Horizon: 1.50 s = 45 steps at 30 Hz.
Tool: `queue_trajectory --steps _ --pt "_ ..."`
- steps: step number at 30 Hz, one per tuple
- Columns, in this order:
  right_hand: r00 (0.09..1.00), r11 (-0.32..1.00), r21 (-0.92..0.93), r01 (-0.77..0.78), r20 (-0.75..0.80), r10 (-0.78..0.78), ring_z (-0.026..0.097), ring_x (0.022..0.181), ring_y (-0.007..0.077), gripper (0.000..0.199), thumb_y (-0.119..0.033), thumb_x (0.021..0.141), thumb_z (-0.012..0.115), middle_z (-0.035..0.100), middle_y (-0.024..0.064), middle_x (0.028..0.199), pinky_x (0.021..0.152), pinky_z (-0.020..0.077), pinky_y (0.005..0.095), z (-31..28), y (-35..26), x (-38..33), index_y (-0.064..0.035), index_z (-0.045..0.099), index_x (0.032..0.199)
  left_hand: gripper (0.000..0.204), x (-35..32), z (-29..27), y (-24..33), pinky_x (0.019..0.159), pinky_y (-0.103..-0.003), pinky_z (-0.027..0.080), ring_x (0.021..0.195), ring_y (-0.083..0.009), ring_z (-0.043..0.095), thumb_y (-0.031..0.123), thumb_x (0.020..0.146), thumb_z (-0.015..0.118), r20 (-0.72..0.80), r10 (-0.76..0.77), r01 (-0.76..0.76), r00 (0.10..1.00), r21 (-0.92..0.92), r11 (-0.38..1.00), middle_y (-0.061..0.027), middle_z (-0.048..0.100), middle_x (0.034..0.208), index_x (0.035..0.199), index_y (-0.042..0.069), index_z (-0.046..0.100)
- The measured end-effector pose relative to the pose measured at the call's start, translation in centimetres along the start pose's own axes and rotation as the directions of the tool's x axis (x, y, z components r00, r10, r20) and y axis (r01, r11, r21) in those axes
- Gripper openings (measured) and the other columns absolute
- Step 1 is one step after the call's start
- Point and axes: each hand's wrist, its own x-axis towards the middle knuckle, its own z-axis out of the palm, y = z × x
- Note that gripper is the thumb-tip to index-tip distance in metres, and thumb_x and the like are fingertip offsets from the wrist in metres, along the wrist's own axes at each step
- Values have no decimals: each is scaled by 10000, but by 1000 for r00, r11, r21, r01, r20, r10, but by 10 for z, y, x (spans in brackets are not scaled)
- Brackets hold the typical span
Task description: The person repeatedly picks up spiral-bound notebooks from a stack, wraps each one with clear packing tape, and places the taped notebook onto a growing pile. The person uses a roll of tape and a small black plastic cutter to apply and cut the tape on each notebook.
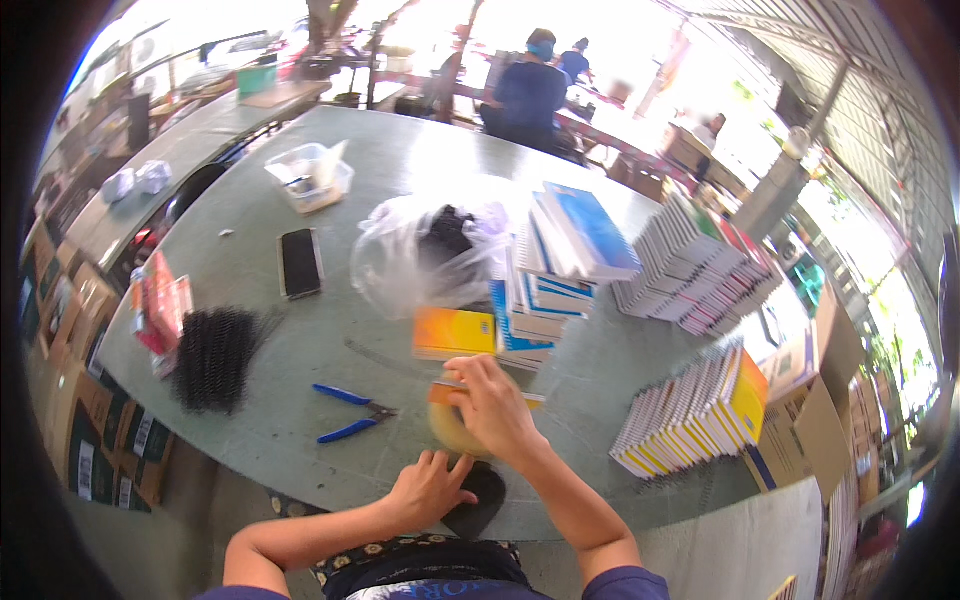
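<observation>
At the near middle of the table, my right hand [492,408] lies over a round yellowish thing [450,428], like a roll of tape. Its fingers are curled; what they pinch is hidden. An orange and white strip [536,399] shows on both sides of this hand. My left hand [425,493] is open, fingers apart, its fingertips close to the round thing's near edge. Beside its thumb lies a flat black object [478,505]. To the left rest blue-handled pliers [352,413]. Just beyond my right hand are an orange-yellow notebook [454,333] and a stack of blue-covered books [585,235].
Black spiral coils [215,362], a phone [300,264] and a plastic tub [311,178] lie on the left. A clear bag [395,250] with black contents sits mid-table. Spiral-bound notebooks [690,410] and a carton [800,425] stand right. People [530,95] are in the background.
</observation>
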Motion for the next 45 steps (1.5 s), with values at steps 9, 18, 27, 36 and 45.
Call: queue_trajectory --steps 9,18,27,36,45 --pt "903 538 740 -404 228 365 634 881 167 221 29 790 645 677 133 983 811 498 268 -26 63 -48 22 661 1010 422 27 -69 -38 748 -404 484 841 -346 571 -15 725 627 -622 -7 -64 783 -92 994 -146 554 959 1127 99 572" --pt "883 537 740 -405 165 438 620 830 119 212 23 789 654 681 88 924 763 499 242 -18 53 -54 15 665 1001 278 26 -71 -31 595 -378 485 747 -268 553 42 762 643 -535 118 -99 837 63 993 -84 542 823 1015 152 605" --pt "905 550 747 -373 161 395 614 877 118 171 3 823 633 684 87 966 804 494 261 -20 55 -55 10 650 992 307 42 -78 -21 660 -337 504 807 -243 591 -1 712 686 -558 192 -173 807 89 981 -102 550 916 995 86 602" --pt "885 569 690 -447 252 391 602 853 100 241 42 804 643 672 46 964 793 488 234 -22 54 -61 -7 643 1040 247 62 -92 4 676 -331 500 793 -245 586 35 709 710 -736 -8 -197 677 -191 962 -111 551 881 940 98 649" --pt "878 487 740 -464 311 364 542 868 67 272 61 827 593 662 26 986 785 470 225 -20 57 -65 6 624 1092 299 66 -69 4 671 -324 500 759 -230 588 -1 690 713 -522 223 -210 823 86 974 -101 578 872 975 78 666"
